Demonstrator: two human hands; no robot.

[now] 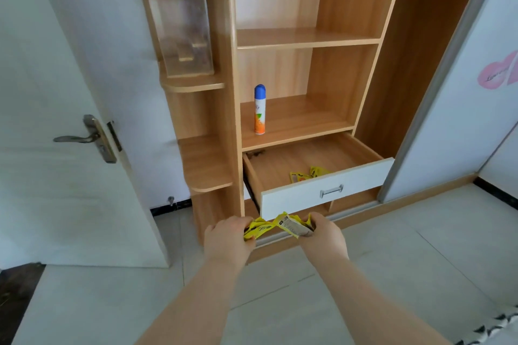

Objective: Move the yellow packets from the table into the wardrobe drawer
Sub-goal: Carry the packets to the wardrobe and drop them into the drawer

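Note:
Both my hands are stretched out in front of the wardrobe, just below the open drawer (325, 194). My left hand (227, 241) grips a crumpled bunch of yellow packets (259, 229). My right hand (325, 234) holds another yellow packet (291, 225) with its grey printed side up. The two bunches touch between my hands. The drawer has a white front with a metal handle and is pulled out. Inside it, near the front right, lie two or three more yellow packets (307, 173). The table is out of view.
A spray can (259, 109) with a blue cap stands on the shelf above the drawer. A clear acrylic stand (182, 33) sits on the rounded side shelf. A white door with a lever handle (84, 136) is open at left; a sliding wardrobe door (462, 92) at right. Tiled floor below.

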